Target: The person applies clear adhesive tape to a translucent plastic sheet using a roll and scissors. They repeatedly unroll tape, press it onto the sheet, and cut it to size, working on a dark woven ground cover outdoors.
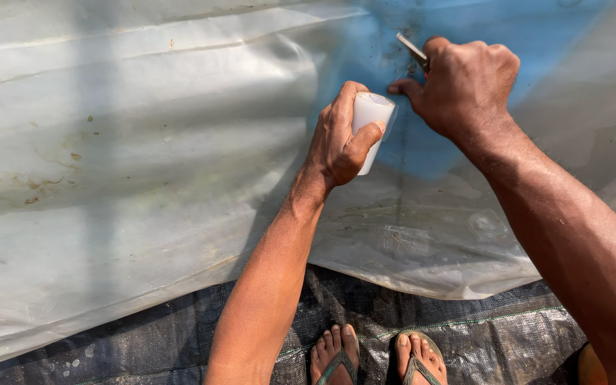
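My left hand [340,139] grips a white cylinder [371,125], like a roll or tube, held against a translucent white plastic sheet [144,157]. My right hand [465,85] is closed around a thin metal tool [413,50], whose tip pokes out at the upper left of the fist. That hand presses on the sheet where a blue shape [450,43] shows through the plastic. Both hands sit close together, the right one just above and to the right of the cylinder.
The plastic sheet hangs or lies over most of the view, stained with brown spots at the left. Below it lies a dark woven ground cover [465,342]. My feet in sandals [376,356] stand on it at the bottom centre.
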